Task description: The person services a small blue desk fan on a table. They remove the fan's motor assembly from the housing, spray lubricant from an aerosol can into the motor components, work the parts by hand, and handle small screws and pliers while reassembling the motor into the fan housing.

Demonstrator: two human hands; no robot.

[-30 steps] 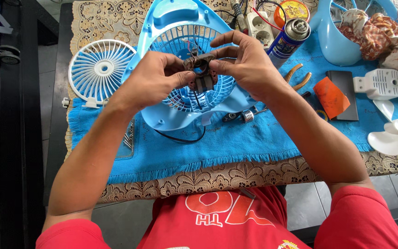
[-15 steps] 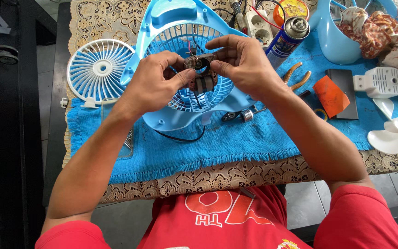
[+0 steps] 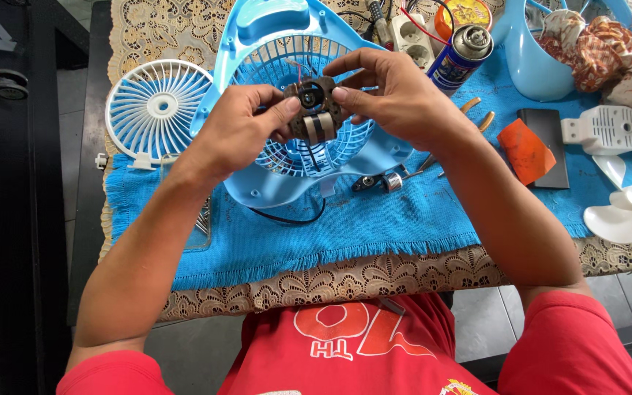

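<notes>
While raising it above the light-blue plastic fan housing point(image 3: 287, 157) for inspection, seemingly, the left hand point(image 3: 239, 128) and right hand point(image 3: 396, 99) are both pinching the small dark metal fan motor point(image 3: 314, 110).

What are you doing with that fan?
A person holds a small fan motor up with both hands, left hand and right hand, above the blue fan housing lying on a blue cloth. A white grille, white blades and a spray can lie around it.
</notes>
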